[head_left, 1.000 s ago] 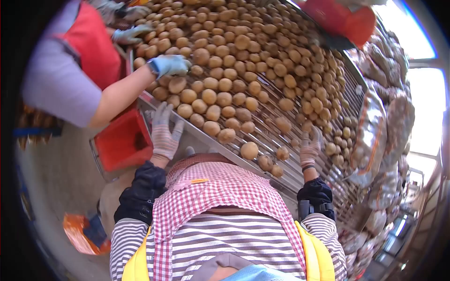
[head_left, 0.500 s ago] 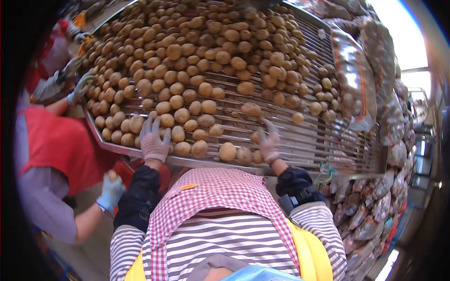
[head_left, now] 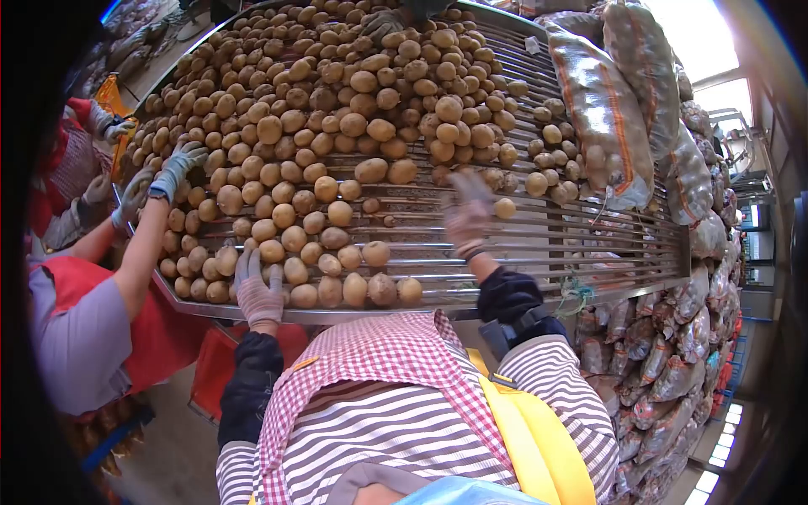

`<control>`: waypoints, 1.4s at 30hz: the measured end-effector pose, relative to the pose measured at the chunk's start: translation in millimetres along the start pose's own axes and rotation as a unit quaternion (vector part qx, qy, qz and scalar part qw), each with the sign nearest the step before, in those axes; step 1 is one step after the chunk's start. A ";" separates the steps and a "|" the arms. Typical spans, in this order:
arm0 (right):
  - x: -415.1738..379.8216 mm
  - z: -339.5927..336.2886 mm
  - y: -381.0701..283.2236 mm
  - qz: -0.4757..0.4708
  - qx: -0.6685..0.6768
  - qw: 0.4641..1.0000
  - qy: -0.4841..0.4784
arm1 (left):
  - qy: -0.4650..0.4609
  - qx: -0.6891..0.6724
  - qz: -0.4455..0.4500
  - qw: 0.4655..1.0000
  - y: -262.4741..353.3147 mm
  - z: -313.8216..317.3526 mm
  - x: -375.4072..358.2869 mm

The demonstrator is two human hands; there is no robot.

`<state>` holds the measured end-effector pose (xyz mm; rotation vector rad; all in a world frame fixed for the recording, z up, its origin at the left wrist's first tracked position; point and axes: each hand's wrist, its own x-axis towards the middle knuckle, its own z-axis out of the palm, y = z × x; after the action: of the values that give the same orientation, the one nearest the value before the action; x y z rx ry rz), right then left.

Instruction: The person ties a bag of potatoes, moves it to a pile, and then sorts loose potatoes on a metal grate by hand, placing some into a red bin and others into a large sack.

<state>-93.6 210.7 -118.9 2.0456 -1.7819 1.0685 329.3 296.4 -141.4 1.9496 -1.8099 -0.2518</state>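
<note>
Many brown potatoes (head_left: 269, 130) cover the left and far parts of a slatted metal sorting table (head_left: 539, 244). My left hand (head_left: 258, 296), in a pale glove, lies on the potatoes at the near edge with its fingers stretched out. My right hand (head_left: 469, 212), also gloved, is over the slats right of the middle. Motion smears its fingers, so whether they hold anything does not show. A loose potato (head_left: 504, 208) lies just right of that hand. Below, a row of potatoes (head_left: 354, 289) runs along the near rim, beside my left hand.
On the left, a co-worker's blue-gloved hand (head_left: 179, 167) is among the potatoes. Another gloved hand (head_left: 383, 25) reaches in at the far edge. Filled sacks (head_left: 602, 118) lean on the table's right side, and more bags (head_left: 648, 353) are stacked below. A red crate (head_left: 217, 370) stands near my left arm.
My right hand has moved from the near edge farther over the slats. Potatoes near my hands have shifted left. The co-worker's blue-gloved hand has risen from beside the table onto the potatoes.
</note>
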 end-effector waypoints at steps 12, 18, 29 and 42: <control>8.4 -4.3 47.8 0.240 -0.002 0.943 -0.232 | 0.009 0.017 -0.011 1.000 1.0 0.3 -0.4; -3.4 -0.5 -47.5 -0.019 0.058 0.970 -0.234 | 0.004 0.010 -0.016 1.000 -0.1 0.7 -0.4; 18.1 71.7 -94.7 -0.168 -0.001 0.924 -0.343 | 0.014 0.002 -0.028 0.999 -6.6 6.3 -3.6; 12.6 5.3 -167.1 0.027 0.524 0.727 -0.442 | -0.146 -0.658 -0.296 0.677 80.1 -11.6 -2.6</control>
<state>63.6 237.5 -66.9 3.7246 -1.6746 1.4552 262.6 299.4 -95.6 1.2308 -0.5067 -1.6145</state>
